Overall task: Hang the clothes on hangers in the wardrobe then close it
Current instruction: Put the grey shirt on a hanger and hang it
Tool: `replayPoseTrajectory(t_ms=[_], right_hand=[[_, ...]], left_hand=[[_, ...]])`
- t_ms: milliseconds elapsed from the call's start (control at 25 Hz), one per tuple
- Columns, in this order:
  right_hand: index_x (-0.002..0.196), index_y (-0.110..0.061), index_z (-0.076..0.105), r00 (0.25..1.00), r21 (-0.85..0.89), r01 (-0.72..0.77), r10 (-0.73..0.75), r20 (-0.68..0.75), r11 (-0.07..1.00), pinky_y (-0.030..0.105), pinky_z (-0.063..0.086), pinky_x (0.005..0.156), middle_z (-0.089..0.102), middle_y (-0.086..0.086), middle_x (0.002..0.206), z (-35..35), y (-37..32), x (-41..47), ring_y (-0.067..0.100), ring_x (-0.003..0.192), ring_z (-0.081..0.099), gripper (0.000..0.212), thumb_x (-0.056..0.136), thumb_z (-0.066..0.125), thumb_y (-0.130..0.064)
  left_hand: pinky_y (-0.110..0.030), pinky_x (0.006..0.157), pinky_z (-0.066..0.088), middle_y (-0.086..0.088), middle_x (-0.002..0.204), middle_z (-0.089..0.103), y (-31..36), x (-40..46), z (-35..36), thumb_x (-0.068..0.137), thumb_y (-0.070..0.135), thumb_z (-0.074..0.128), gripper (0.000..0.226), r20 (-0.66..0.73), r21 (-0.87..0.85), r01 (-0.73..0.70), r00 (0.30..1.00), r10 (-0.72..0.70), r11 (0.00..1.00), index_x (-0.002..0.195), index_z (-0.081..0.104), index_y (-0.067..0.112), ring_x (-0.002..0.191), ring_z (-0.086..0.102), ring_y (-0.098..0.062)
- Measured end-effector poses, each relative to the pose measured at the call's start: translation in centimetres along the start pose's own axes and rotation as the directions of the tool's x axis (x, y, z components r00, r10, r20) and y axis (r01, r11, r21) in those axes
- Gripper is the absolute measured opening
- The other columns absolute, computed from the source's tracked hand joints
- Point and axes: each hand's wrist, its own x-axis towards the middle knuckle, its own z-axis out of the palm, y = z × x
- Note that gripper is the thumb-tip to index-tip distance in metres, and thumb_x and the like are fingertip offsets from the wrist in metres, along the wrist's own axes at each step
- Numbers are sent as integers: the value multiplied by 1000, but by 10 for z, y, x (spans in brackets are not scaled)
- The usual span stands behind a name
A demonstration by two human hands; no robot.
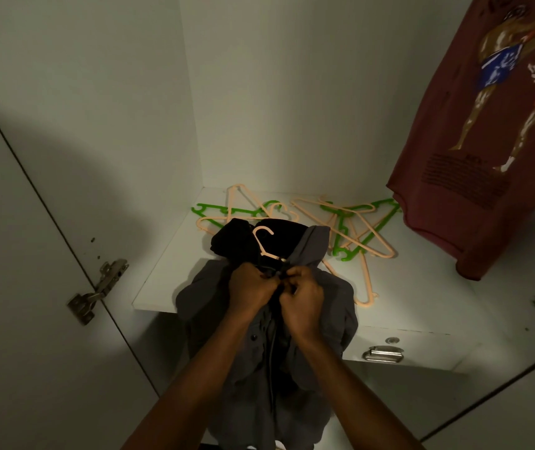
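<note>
A dark grey button shirt (331,306) lies over the front edge of the white wardrobe shelf (162,287), with a peach hanger (263,241) poking out of its collar. My left hand (250,290) and my right hand (303,302) meet at the top of the shirt's front, each pinching the fabric at the placket just below the collar. A black garment (233,237) is bunched behind the collar. A dark red printed T-shirt (474,151) hangs at the upper right.
Several loose peach hangers (363,287) and green hangers (366,235) lie scattered on the shelf behind the shirt. An open wardrobe door (16,254) with a metal hinge (97,290) stands at the left. A drawer with a metal handle (383,354) sits under the shelf.
</note>
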Motion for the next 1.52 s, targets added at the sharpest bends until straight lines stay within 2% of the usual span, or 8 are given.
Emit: replayPoseTrajectory(t_ms=[120, 240, 400, 600, 960, 1320, 1440, 1520], right_hand=[[91, -13, 65, 999, 58, -54, 54, 1, 997, 21, 52, 69, 65, -10, 79, -6, -4, 5, 10, 77, 66, 34, 72, 56, 14], [85, -19, 58, 989, 162, -138, 145, -35, 977, 19, 51, 69, 69, -2, 78, -10, -10, 7, 11, 76, 67, 37, 73, 51, 15], [89, -13, 58, 974, 218, -180, 204, -96, 959, 25, 51, 70, 68, 1, 78, -11, -12, 7, 10, 75, 64, 32, 74, 51, 15], [85, -9, 61, 972, 223, -180, 208, -107, 958, 9, 43, 61, 63, -3, 74, -11, -13, 9, 5, 70, 60, 22, 80, 58, 12], [85, -7, 64, 968, 261, -202, 233, -94, 944, 35, 56, 69, 68, 2, 77, -7, -6, 10, 14, 73, 65, 19, 79, 60, 10], [83, -15, 62, 952, 383, -263, 303, -47, 885, 52, 60, 76, 71, 7, 80, -8, -4, 9, 24, 75, 71, 16, 76, 57, -2], [84, -10, 63, 943, 433, -291, 331, -18, 853, 51, 61, 74, 71, 12, 82, -13, -8, 12, 24, 73, 70, 17, 81, 57, 5], [81, -16, 63, 962, 373, -218, 262, -71, 902, 49, 61, 76, 71, 7, 82, -25, -10, 17, 22, 75, 70, 17, 77, 58, 0]], left_hand=[[-26, 42, 29, 3, 50, 49, 8, -1, 1, 73, 37, 82, 46, 23, 71, 8, 1000, -9, 997, 51, 48, 16, 46, 52, -16], [-30, 48, 37, -3, 65, 56, 10, -3, 6, 74, 23, 75, 35, 15, 157, 26, 999, -29, 987, 60, 45, 16, 70, 66, -32], [-32, 63, 44, -12, 88, 68, 17, -6, 8, 79, 17, 70, 16, -5, 223, 52, 999, -52, 973, 79, 56, 9, 83, 66, -32], [-36, 76, 48, -13, 107, 67, 23, -7, 17, 96, 24, 61, 17, 54, 412, -35, 998, 15, 911, 99, 62, 8, 100, 65, -32], [-31, 70, 43, -12, 109, 67, 24, -18, 25, 101, 15, 53, 11, 29, 460, -65, 998, 58, 886, 99, 62, 7, 99, 66, -27], [-32, 59, 51, -11, 64, 62, 8, -4, 6, 72, 3, 67, 22, -63, 71, 126, 991, -122, 989, 57, 54, 11, 73, 70, -35], [-31, 58, 51, -8, 59, 60, 6, -3, 7, 72, 3, 68, 21, -64, 41, 129, 990, -127, 991, 57, 56, 9, 71, 70, -34], [-33, 58, 51, -12, 62, 63, 2, -2, 8, 72, 9, 78, 25, -40, 54, 113, 993, -111, 992, 57, 58, 9, 69, 70, -33]])
